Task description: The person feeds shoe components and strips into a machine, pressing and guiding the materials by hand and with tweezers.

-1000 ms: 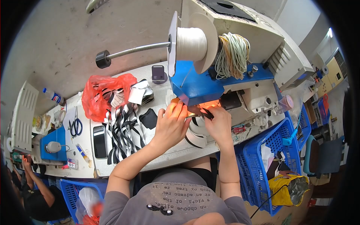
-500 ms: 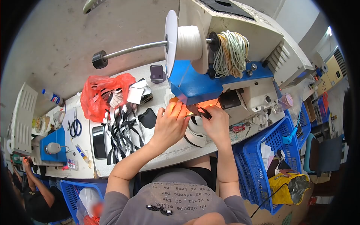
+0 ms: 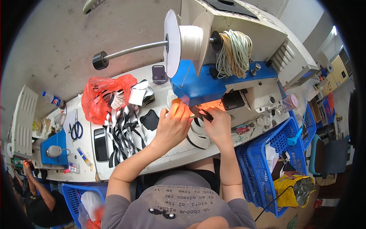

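Observation:
At the lit front of the blue machine (image 3: 200, 88), my left hand (image 3: 174, 124) has its fingers bent and close together on the work, their tips partly hidden under the machine head. My right hand (image 3: 218, 124) pinches a dark strip (image 3: 202, 113) just right of it. Below and between the hands, white pieces with black edges (image 3: 198, 136) lie on the table. A white spool (image 3: 191, 42) is mounted on a metal rod above the machine. What my left fingertips press on is hard to see.
Black and white strips (image 3: 124, 133), a red bag (image 3: 108, 97), a black pad (image 3: 150, 120) and a phone (image 3: 101, 145) lie to the left, with scissors (image 3: 76, 130) beyond. Blue baskets (image 3: 272, 168) stand at right. A co-worker's arm (image 3: 40, 187) shows far left.
The white spool has turned and tilted on its rod. My right hand has shifted slightly left with the dark strip, whose angle has changed. The whole view has drifted a little.

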A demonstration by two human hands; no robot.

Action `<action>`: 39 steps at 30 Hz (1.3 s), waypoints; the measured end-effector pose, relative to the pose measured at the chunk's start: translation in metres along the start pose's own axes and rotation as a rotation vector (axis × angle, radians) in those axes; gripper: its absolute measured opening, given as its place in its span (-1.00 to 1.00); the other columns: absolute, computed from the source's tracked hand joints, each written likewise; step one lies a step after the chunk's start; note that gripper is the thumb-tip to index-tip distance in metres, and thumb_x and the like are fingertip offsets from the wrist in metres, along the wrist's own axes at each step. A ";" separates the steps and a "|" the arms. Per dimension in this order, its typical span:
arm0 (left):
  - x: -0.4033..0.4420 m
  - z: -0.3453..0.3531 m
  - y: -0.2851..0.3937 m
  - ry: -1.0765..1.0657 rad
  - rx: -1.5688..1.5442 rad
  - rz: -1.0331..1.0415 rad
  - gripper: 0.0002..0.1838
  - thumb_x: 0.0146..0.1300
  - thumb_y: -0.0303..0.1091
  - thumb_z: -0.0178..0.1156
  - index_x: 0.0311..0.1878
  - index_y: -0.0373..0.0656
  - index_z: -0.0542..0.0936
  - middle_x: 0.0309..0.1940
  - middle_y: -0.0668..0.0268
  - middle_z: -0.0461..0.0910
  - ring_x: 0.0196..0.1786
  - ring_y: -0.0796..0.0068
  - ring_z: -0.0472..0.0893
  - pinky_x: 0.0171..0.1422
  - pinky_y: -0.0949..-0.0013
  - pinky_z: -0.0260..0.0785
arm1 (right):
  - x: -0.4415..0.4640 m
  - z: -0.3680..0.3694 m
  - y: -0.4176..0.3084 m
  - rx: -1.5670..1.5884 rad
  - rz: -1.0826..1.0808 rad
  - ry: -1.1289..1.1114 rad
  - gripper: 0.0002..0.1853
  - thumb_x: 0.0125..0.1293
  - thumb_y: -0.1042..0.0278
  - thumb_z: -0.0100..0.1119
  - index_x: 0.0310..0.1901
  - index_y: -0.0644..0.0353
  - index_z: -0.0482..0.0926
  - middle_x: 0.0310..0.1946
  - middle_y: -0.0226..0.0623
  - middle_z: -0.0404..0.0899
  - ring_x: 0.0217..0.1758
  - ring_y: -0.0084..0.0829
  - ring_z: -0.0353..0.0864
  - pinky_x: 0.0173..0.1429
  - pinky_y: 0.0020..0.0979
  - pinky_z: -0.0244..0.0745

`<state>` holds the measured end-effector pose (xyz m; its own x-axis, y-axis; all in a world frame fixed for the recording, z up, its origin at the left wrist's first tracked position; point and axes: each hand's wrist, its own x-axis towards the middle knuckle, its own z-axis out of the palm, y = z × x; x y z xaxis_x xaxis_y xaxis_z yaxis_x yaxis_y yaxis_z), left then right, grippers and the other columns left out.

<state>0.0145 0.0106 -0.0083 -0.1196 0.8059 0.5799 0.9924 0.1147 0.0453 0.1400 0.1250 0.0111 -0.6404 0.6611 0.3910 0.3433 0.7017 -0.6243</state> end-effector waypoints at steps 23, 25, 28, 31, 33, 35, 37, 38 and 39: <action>0.001 -0.003 -0.002 -0.048 0.028 0.022 -0.58 0.19 -0.20 0.22 0.02 -0.28 0.51 -0.09 0.18 0.54 0.12 0.26 0.42 0.01 0.17 0.17 | 0.004 -0.008 0.001 -0.147 -0.062 0.045 -0.89 -0.08 0.59 0.15 -0.43 0.29 0.55 -0.43 -0.19 0.54 -0.26 -0.12 0.57 -0.19 -0.16 0.46; 0.003 -0.005 -0.002 -0.029 0.061 0.031 -0.64 0.20 -0.17 0.18 -0.08 -0.26 0.55 -0.06 0.17 0.57 0.05 0.32 0.44 -0.01 0.21 0.18 | 0.003 -0.008 0.001 -0.130 -0.054 0.041 -0.89 -0.08 0.59 0.15 -0.44 0.29 0.55 -0.45 -0.18 0.54 -0.27 -0.11 0.56 -0.20 -0.15 0.46; 0.003 -0.005 -0.003 -0.029 0.060 0.029 -0.67 0.21 -0.16 0.16 -0.14 -0.25 0.58 -0.04 0.16 0.58 0.03 0.34 0.45 0.00 0.23 0.19 | 0.003 -0.009 0.001 -0.112 -0.043 0.026 -0.90 -0.07 0.58 0.14 -0.44 0.29 0.54 -0.47 -0.16 0.53 -0.30 -0.09 0.56 -0.21 -0.15 0.45; 0.004 -0.005 -0.003 -0.036 0.053 0.026 -0.67 0.21 -0.17 0.17 -0.14 -0.25 0.58 -0.03 0.15 0.58 0.04 0.33 0.45 0.01 0.23 0.19 | 0.003 -0.011 -0.001 -0.076 -0.016 0.002 -0.91 -0.05 0.57 0.13 -0.43 0.30 0.55 -0.47 -0.13 0.53 -0.34 -0.06 0.56 -0.24 -0.15 0.43; 0.004 -0.005 -0.004 -0.034 0.050 0.029 -0.68 0.21 -0.17 0.17 -0.14 -0.25 0.58 -0.03 0.15 0.58 0.04 0.33 0.45 0.01 0.23 0.19 | 0.003 -0.010 -0.002 -0.039 -0.001 -0.007 -0.90 -0.04 0.57 0.13 -0.42 0.30 0.55 -0.47 -0.12 0.54 -0.36 -0.05 0.57 -0.27 -0.15 0.43; 0.004 -0.005 -0.004 -0.029 0.042 0.033 -0.69 0.20 -0.18 0.18 -0.15 -0.24 0.58 -0.03 0.15 0.58 0.05 0.32 0.45 0.00 0.23 0.19 | 0.003 -0.007 -0.001 0.006 0.006 -0.008 -0.89 -0.03 0.57 0.13 -0.39 0.29 0.56 -0.46 -0.11 0.54 -0.38 -0.05 0.57 -0.28 -0.16 0.42; 0.004 -0.006 -0.005 -0.034 0.019 0.030 -0.69 0.19 -0.19 0.19 -0.16 -0.24 0.57 -0.04 0.15 0.58 0.04 0.31 0.45 -0.01 0.24 0.19 | 0.001 -0.006 -0.002 0.054 0.033 -0.029 -0.85 -0.03 0.57 0.14 -0.35 0.27 0.59 -0.45 -0.11 0.56 -0.38 -0.07 0.58 -0.29 -0.18 0.43; 0.004 -0.006 -0.005 -0.037 0.009 0.027 -0.70 0.18 -0.19 0.19 -0.16 -0.24 0.57 -0.04 0.15 0.57 0.04 0.31 0.45 -0.01 0.24 0.19 | 0.001 -0.006 -0.003 0.078 0.046 -0.039 -0.83 -0.03 0.57 0.14 -0.33 0.26 0.60 -0.44 -0.12 0.56 -0.38 -0.08 0.58 -0.29 -0.19 0.44; 0.005 -0.007 -0.005 -0.039 0.001 0.027 -0.70 0.18 -0.20 0.20 -0.16 -0.24 0.57 -0.05 0.16 0.57 0.03 0.30 0.45 -0.02 0.24 0.20 | 0.001 -0.005 -0.003 0.082 0.048 -0.049 -0.81 -0.03 0.57 0.15 -0.31 0.25 0.61 -0.44 -0.12 0.57 -0.38 -0.08 0.58 -0.29 -0.19 0.44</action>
<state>0.0088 0.0099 -0.0002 -0.0940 0.8307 0.5487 0.9952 0.0935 0.0290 0.1418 0.1248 0.0161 -0.6579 0.6785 0.3268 0.3188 0.6440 -0.6954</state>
